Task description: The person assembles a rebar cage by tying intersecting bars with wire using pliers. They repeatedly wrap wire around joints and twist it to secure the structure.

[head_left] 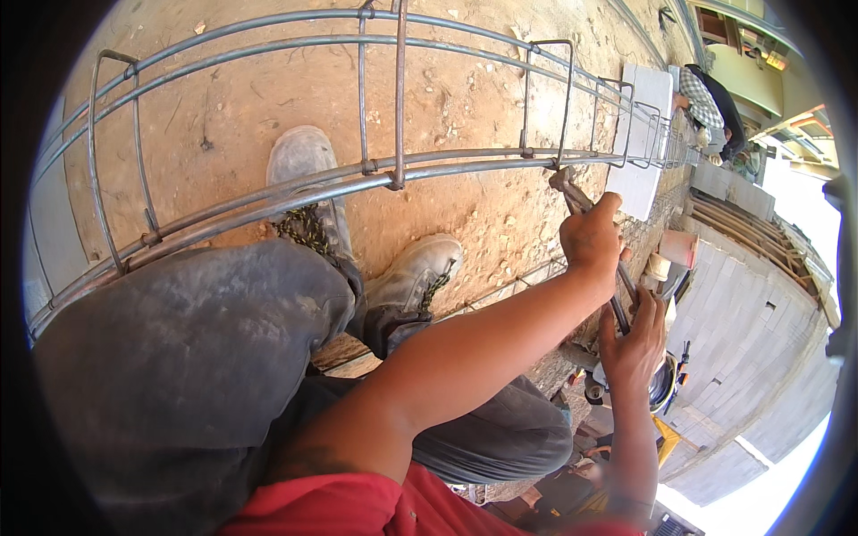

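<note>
A pair of pincers point(576, 198) has its head at a lower bar of the steel rebar cage point(465, 168), just by the bottom corner of a stirrup point(569, 98). My left hand point(592, 234) is closed round the tool behind its head, thumb side up. Farther down, my right hand point(635, 341) has its fingers and thumb about the handles' ends. Whether wire sits in the jaws is too small to make out. The cage's long bars run from the left edge to the far right, crossed by several bent stirrups.
Under the cage lies sandy ground with small stones, where my two dusty boots point(413, 271) stand. A pale block point(642, 147) is beneath the cage's far end. Beyond it another person in a checkered sleeve point(700, 98) bends over. A grey block wall point(742, 330) rises at right.
</note>
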Demonstrator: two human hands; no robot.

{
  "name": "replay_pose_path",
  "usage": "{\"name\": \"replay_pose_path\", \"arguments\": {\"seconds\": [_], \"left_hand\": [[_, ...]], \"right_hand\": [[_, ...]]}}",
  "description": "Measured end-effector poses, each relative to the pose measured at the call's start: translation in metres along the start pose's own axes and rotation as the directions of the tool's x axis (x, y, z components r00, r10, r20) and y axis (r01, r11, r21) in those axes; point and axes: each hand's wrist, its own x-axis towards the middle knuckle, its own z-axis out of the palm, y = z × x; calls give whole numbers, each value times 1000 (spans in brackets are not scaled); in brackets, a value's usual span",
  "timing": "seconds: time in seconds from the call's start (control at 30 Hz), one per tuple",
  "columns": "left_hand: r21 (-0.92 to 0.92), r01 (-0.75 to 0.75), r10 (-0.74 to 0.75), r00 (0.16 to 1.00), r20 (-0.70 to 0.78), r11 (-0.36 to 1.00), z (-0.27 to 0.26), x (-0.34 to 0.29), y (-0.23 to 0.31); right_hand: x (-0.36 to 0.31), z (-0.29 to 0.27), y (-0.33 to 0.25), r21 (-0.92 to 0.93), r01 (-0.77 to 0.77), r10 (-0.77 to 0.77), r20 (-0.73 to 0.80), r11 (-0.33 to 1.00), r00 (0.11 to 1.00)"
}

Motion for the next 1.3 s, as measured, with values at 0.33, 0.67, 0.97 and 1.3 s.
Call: {"name": "replay_pose_path", "arguments": {"seconds": [0.33,0.67,0.97,1.3], "left_hand": [[187,-100,28,936,351,977,-55,6,-5],[344,-53,-80,929,361,937,-65,0,6],[699,-138,126,990,69,702,-32,-2,-6],[923,-273,223,951,215,271,-73,-13,17]], "right_hand": [[29,-6,16,162,-579,285,746,799,602],[8,32,47,-136,-982,-623,782,-128,-27],[3,-19,14,322,-536,150,735,780,661],[18,-24,28,317,-839,86,916,443,392]]}}
